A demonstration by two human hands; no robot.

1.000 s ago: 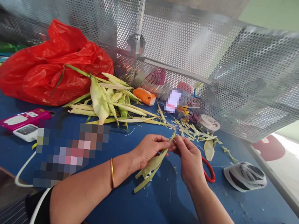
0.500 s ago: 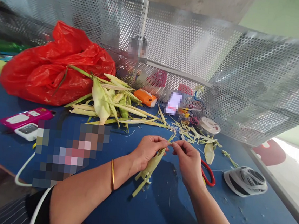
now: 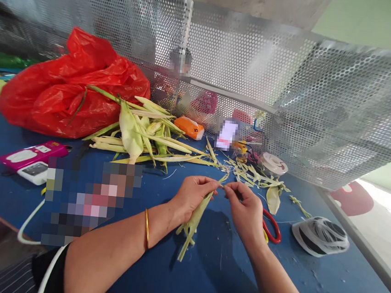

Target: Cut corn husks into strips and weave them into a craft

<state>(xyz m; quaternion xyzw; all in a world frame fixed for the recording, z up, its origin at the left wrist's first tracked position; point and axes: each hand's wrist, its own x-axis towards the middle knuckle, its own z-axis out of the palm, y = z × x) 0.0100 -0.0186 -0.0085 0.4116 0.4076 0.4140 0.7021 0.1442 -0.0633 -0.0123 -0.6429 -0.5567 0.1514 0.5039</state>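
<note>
My left hand is closed around the upper part of a pale green corn husk bundle, whose loose strips hang toward the table. At the bundle's top, my right hand pinches a thin brownish end between thumb and forefinger, close to the left fingertips. Whether that end is husk or thread I cannot tell. Just behind the right wrist lie scissors with red and yellow handles, partly hidden.
A red plastic bag and a pile of corn husks lie back left. Husk scraps, a white spool and a lit phone are behind my hands. A thread-wrapped black-and-white object sits right. Perforated metal panels border the table.
The husk bundle has turned slightly in my left hand, and its lower strips hang differently. Both hands stay nearly in place, still pinching at the top.
</note>
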